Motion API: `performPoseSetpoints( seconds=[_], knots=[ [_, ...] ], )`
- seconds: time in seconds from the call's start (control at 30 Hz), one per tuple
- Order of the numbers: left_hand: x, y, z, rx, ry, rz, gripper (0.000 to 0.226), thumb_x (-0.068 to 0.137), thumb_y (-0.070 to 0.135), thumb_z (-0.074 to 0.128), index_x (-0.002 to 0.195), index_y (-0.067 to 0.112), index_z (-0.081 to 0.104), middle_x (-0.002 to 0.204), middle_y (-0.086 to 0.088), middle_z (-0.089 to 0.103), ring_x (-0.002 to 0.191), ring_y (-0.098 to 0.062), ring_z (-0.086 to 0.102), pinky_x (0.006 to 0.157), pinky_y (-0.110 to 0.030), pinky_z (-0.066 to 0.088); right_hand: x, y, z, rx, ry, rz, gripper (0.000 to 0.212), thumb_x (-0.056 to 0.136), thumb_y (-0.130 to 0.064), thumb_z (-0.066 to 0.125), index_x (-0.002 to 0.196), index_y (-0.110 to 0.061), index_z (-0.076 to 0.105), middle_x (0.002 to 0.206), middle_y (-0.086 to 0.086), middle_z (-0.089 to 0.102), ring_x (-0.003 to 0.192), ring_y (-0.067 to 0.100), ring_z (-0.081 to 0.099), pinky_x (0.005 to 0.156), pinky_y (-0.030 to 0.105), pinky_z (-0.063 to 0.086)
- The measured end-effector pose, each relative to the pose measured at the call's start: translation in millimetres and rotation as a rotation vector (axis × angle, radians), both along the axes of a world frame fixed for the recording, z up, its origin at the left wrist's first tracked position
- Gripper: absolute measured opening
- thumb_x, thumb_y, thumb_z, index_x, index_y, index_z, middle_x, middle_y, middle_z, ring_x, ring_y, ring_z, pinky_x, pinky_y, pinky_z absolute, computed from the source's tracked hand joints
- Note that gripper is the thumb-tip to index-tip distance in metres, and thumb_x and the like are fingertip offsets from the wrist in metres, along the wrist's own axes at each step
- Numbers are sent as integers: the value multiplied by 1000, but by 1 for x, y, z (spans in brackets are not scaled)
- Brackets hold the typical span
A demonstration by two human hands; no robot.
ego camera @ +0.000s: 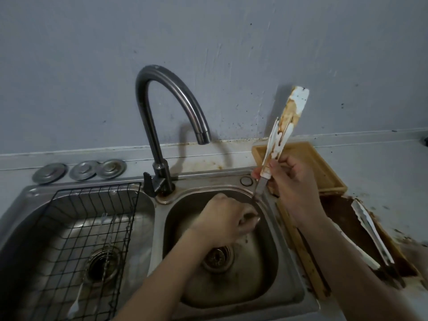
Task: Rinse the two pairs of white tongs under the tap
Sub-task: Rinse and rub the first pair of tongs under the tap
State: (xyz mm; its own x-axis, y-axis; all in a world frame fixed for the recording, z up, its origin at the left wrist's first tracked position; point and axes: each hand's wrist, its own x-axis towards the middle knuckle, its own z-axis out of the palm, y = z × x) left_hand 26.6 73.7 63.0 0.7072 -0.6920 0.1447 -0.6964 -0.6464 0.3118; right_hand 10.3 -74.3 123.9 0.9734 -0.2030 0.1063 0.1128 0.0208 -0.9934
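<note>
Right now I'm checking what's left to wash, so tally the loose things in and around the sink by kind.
White tongs: 2, one gripped upright in the right hand, one lying on the brown tray
Round metal lids on the ledge: 3
Wire racks: 1
Wooden trays: 2, the other behind
Total: 8

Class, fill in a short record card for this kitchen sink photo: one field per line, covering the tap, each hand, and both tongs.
tap: no water visible
right hand: holds stained white tongs upright
left hand: in right basin, grips their lower end
second tongs: lying on dirty tray, right of sink
left basin: wire rack
</note>
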Motion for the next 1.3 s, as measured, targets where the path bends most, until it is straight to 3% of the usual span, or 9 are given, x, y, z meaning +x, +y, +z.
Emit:
performPoseSetpoints(
  seconds=[0.1, 0.23, 0.33, 0.43, 0.57, 0.73, 0.83, 0.97, 1.3],
  knots=[
    [10, 41, -1, -75, -70, 267, 30, 91, 39, 43, 112, 30, 62, 102, 7, 68, 99, -14, 59, 93, -36, 42, 4, 23, -21, 75, 45, -22, 12, 94, -8, 49, 100, -4, 59, 90, 13, 71, 81, 21, 72, 74, 29, 58],
    [22, 81, -7, -326, -278, 791, 43, 83, 26, 58, 124, 15, 55, 120, -11, 56, 115, -30, 47, 99, -44, 42, 9, 46, -44, 270, 152, 0, 11, 95, -3, 46, 96, 1, 56, 85, 16, 68, 73, 21, 71, 73, 33, 59],
    [32, 106, -7, -391, -86, 1076, 62, 82, 22, 65, 136, 10, 39, 137, -18, 39, 127, -35, 35, 104, -44, 35, 16, 56, -57, 337, 233, -7, 10, 94, -5, 48, 89, 0, 55, 84, 19, 68, 73, 23, 71, 75, 39, 57],
    [51, 124, -19, -452, 134, 1088, 54, 84, 26, 64, 131, 8, 43, 129, -17, 48, 120, -33, 47, 96, -43, 43, 22, 60, -63, 367, 267, 12, 11, 94, -4, 49, 85, 0, 55, 85, 20, 68, 77, 30, 71, 73, 38, 56],
    [66, 127, -28, -531, 193, 1122, 24, 89, 29, 57, 97, 6, 58, 86, -8, 63, 85, -29, 61, 70, -31, 40, 29, 65, -64, 399, 284, 27, 12, 93, -3, 49, 83, 0, 53, 78, 14, 69, 72, 25, 72, 74, 39, 57],
    [69, 128, -37, -544, 143, 1179, 27, 92, 28, 51, 91, 2, 58, 86, -17, 66, 82, -35, 59, 69, -35, 39, 33, 70, -67, 375, 323, 37, 12, 94, -4, 49, 84, -2, 57, 90, 19, 69, 80, 29, 71, 71, 35, 57],
    [69, 129, -37, -547, 139, 1160, 24, 92, 25, 50, 94, 2, 57, 84, -14, 63, 77, -29, 55, 68, -34, 39, 31, 69, -68, 383, 337, 45, 11, 94, -4, 48, 87, -2, 56, 95, 20, 68, 86, 31, 70, 73, 36, 58],
    [69, 129, -38, -573, 145, 1150, 21, 93, 21, 49, 94, 1, 55, 80, -9, 57, 73, -25, 51, 66, -33, 36, 30, 69, -72, 389, 368, 54, 12, 94, -6, 48, 87, -4, 57, 86, 16, 71, 81, 30, 71, 78, 42, 56],
    [67, 130, -51, -694, 121, 1165, 15, 94, 18, 45, 82, 8, 46, 76, -12, 56, 71, -28, 51, 64, -32, 34, 28, 71, -75, 452, 404, 46, 12, 94, -9, 50, 83, -6, 54, 84, 13, 73, 76, 23, 73, 68, 33, 57]
  ],
)
